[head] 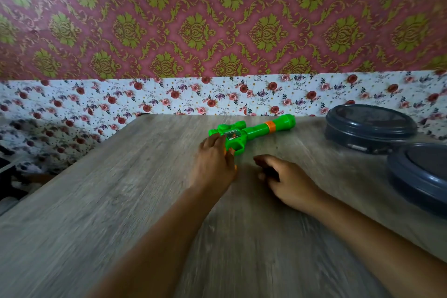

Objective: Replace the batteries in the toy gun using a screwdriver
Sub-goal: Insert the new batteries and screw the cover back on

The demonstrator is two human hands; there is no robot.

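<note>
Fingers (219, 140) of the left hand (212, 162) lie over the grip end of the toy gun (251, 132), near the middle of the frame; they look fairly straight and pressed onto it rather than wrapped round, though blur makes the thumb hard to read. Just right of it and lower, the right hand (285, 181) rests on the table (121, 201) with its fingers loosely curled; whether anything small sits inside them I cannot tell.

From the left hand the gun runs away toward the upper right, its long axis slanting up to the flared muzzle, with the trigger guard pointing down at the right hand. So the left hand is the nearer one, already touching; the right lies close beside, apart from the toy.

It is glossy green moulded plastic with an orange ring on the barrel (and a clear window in the body). No screwdriver or batteries show. Two dark grey round lidded containers (370, 126) sit at the right edge on the matte wood-grain top.
</note>
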